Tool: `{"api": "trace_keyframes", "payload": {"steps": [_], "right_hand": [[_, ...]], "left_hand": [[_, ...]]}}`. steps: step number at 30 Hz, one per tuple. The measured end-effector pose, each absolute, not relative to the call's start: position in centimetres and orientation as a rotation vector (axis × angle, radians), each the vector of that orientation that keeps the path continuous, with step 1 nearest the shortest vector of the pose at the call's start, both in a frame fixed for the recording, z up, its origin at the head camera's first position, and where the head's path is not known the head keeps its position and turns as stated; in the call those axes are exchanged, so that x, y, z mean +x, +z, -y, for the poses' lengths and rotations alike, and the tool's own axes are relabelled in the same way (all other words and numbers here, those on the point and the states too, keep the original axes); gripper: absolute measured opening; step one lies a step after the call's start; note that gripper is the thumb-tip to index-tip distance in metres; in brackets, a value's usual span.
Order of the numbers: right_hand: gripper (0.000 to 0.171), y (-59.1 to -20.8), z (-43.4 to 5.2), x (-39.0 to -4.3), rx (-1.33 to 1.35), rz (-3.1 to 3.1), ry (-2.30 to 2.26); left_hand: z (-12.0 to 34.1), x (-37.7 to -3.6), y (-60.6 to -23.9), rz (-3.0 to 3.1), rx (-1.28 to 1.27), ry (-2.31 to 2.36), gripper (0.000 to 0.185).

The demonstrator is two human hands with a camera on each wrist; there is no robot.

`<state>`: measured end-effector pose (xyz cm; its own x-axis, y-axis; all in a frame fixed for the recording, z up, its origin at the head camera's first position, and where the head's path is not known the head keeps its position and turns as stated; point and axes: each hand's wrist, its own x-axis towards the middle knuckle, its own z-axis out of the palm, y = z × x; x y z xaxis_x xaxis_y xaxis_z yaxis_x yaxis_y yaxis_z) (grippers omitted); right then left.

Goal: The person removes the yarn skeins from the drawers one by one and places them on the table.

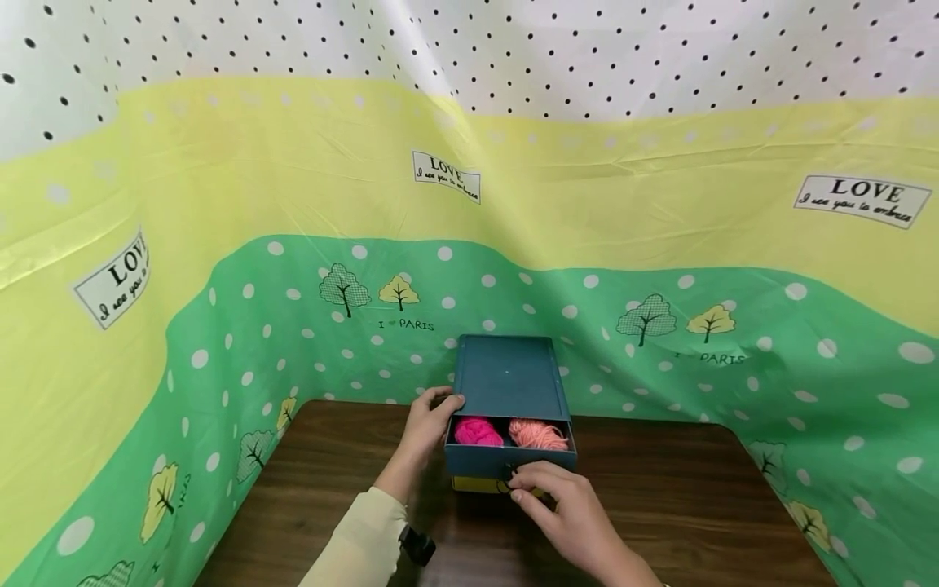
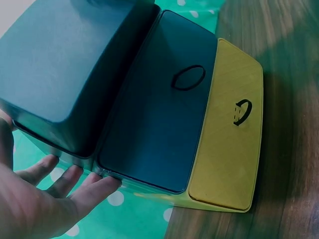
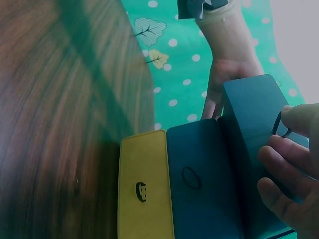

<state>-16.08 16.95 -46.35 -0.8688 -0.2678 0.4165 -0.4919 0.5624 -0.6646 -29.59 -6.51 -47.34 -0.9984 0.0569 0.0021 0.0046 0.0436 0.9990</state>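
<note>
Drawer box (image 1: 513, 379), dark blue above a yellow bottom drawer (image 2: 229, 154), is standing at the middle of the far part of a brown wooden table (image 1: 330, 489), its front facing near. From my distant post I am seeing three stacked drawers: the top drawer (image 1: 477, 459) is jutting out toward the near side, while the middle blue drawer (image 2: 154, 114) and the yellow one beneath are sitting closed. Inside the top drawer, a hot pink yarn ball (image 1: 478, 432) is lying on the left and a coral yarn ball (image 1: 539, 434) on the right. I am watching the person's left hand (image 1: 428, 424) resting against the box's left side, fingers extended and spread, thumb on the top edge. The right hand (image 1: 561, 505) is holding narrow, thumb and forefinger pinching the black loop handle (image 3: 277, 124) on the top drawer's front. A pale sleeve (image 1: 359, 534) is covering the left forearm. On the far side, a curtain (image 1: 660, 187) is hanging in white, yellow and green bands.
</note>
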Motion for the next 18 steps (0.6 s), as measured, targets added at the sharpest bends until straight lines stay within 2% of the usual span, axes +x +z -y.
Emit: {"api": "trace_keyframes", "payload": {"steps": [18], "right_hand": [[0.017,-46.6,-17.0,-13.2,0.763,2.42,1.188]], "left_hand": [[6.4,-28.8,-46.4,-2.195,0.033,2.165,0.053]]}}
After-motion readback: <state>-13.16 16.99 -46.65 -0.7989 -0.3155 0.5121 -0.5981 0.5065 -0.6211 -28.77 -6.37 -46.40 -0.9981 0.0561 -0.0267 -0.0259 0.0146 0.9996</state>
